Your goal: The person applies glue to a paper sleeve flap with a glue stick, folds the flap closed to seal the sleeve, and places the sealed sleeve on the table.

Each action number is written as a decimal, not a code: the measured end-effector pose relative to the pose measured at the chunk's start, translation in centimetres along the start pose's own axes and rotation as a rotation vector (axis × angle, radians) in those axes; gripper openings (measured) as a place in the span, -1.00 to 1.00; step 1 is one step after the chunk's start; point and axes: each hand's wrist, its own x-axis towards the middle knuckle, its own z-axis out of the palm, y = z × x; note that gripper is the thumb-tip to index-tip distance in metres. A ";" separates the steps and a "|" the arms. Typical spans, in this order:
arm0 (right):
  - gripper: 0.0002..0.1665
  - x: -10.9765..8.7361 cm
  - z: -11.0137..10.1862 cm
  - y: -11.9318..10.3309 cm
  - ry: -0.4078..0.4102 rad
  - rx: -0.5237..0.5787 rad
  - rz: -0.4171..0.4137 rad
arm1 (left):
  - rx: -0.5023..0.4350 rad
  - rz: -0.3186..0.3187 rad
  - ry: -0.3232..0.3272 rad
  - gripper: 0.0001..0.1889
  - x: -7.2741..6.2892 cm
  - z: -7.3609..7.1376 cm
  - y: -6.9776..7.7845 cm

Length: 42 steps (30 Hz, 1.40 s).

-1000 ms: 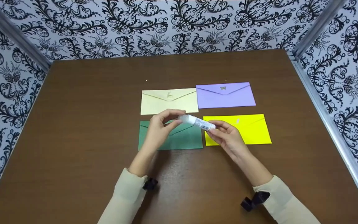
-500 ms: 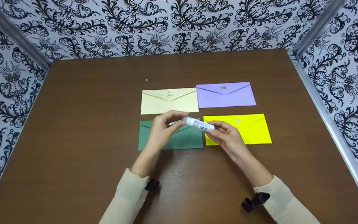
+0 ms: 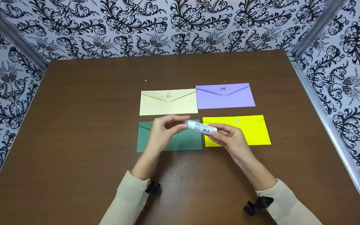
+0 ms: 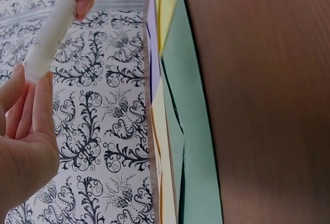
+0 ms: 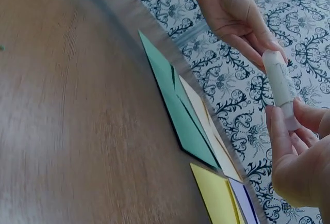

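Observation:
A white glue stick [image 3: 201, 127] with a printed label is held above the table between both hands, slightly tilted. My left hand [image 3: 164, 129] pinches its translucent capped end between thumb and fingertips. The other end is gripped by the thumb and fingers of my right hand [image 3: 231, 139]. In the left wrist view the glue stick [image 4: 51, 35] spans between the two hands, and the cap appears to be on. Below lie a green envelope [image 3: 183, 142] under the left hand and a yellow envelope [image 3: 252, 134] under the right, both partly covered by the hands.
Farther back lie a cream envelope [image 3: 167, 106] and a purple envelope [image 3: 227, 100], their short edges touching. All rest on a brown wooden table [image 3: 83, 125], with patterned panels [image 3: 136, 28] at its back and sides. Black straps with small devices [image 3: 258, 205] sit on both sleeves.
The left hand has shifted slightly right and down, its fingers staying at the cap end. The glue stick has dropped a little. The envelopes have not moved on the table.

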 end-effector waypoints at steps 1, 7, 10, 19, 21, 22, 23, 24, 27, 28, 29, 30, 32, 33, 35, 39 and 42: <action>-0.51 -0.1 0.1 0.0 0.000 -0.011 -0.005 | -0.011 -0.003 -0.002 -0.73 0.0 -0.1 0.0; -0.50 -0.3 0.5 -0.2 -0.011 -0.089 -0.050 | -0.019 -0.003 -0.021 -0.74 -0.1 -0.3 0.2; -0.54 -0.2 0.3 -0.2 -0.051 -0.189 -0.089 | 0.009 0.020 -0.023 -0.73 -0.3 -0.2 0.5; -0.57 0.4 0.2 0.2 -0.212 -0.516 -0.307 | 0.254 0.235 -0.076 -0.71 -1.3 0.8 1.9; -0.56 0.4 0.3 0.2 -0.236 -0.569 -0.341 | 0.320 0.282 -0.102 -0.70 -1.6 1.1 2.2; -0.56 0.4 0.4 0.2 -0.242 -0.592 -0.358 | 0.344 0.298 -0.117 -0.69 -1.7 1.2 2.3; -0.56 0.3 0.4 0.1 -0.246 -0.609 -0.370 | 0.357 0.306 -0.137 -0.66 -1.8 1.3 2.4; -0.56 0.3 0.5 0.1 -0.244 -0.627 -0.381 | 0.373 0.311 -0.156 -0.63 -1.9 1.3 2.5; -0.58 0.3 0.4 0.0 -0.223 -0.670 -0.396 | 0.420 0.295 -0.220 -0.53 -2.0 1.2 2.5; -0.59 0.3 0.4 0.0 -0.219 -0.676 -0.398 | 0.435 0.283 -0.238 -0.50 -2.0 1.1 2.5; -0.60 0.3 0.3 -0.1 -0.214 -0.681 -0.398 | 0.452 0.270 -0.252 -0.47 -2.0 1.0 2.4; -0.61 0.3 0.2 -0.1 -0.210 -0.685 -0.402 | 0.473 0.259 -0.261 -0.46 -2.0 0.9 2.3; -0.62 0.3 0.0 -0.3 -0.201 -0.683 -0.408 | 0.496 0.235 -0.270 -0.47 -1.9 0.6 2.1; -0.63 0.4 -0.1 -0.4 -0.195 -0.682 -0.414 | 0.505 0.229 -0.270 -0.48 -1.9 0.5 2.0; -0.63 0.5 -0.4 -0.6 -0.175 -0.684 -0.426 | 0.528 0.220 -0.265 -0.51 -1.9 0.2 1.6; -0.63 0.7 -1.1 -1.3 -0.134 -0.686 -0.430 | 0.580 0.215 -0.245 -0.56 -1.9 -0.3 0.9; -0.61 0.8 -1.9 -1.9 -0.108 -0.682 -0.423 | 0.603 0.196 -0.235 -0.57 -1.9 -0.7 0.7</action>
